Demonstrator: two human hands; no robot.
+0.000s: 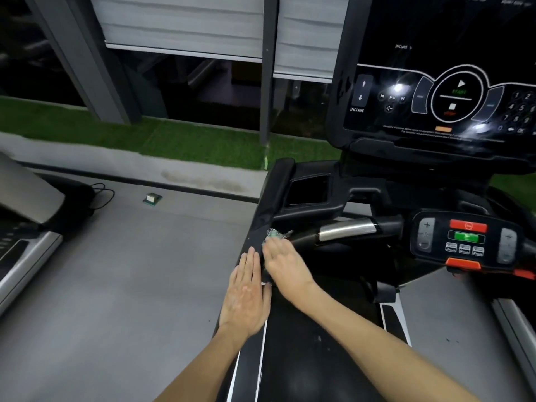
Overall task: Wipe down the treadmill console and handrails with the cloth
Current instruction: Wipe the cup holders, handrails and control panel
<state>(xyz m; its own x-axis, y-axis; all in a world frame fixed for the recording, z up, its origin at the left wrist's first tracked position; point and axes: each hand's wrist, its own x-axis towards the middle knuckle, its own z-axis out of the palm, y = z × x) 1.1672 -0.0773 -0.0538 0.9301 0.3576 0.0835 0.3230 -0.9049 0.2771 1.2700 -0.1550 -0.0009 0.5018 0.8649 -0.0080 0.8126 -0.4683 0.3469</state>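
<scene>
My left hand (246, 291) lies flat with straight fingers on the outer side of the black left handrail (268, 198) of the treadmill. My right hand (285, 264) is blurred and presses a small pale green cloth (275, 235) against the same rail, just ahead of the left hand; only the cloth's front edge shows past the fingers. The black console (441, 105) with its lit touch panel stands at the upper right. Below it runs a crossbar with a silver grip sensor (346, 229) and a small control pad (467, 239) with red and green buttons.
A black cup holder pocket (309, 188) sits in the rail ahead of the hands. Grey floor (130, 271) spreads to the left, with another treadmill (26, 216) at the far left edge, a cable and a small box (152, 197). Green turf and windows with blinds lie beyond.
</scene>
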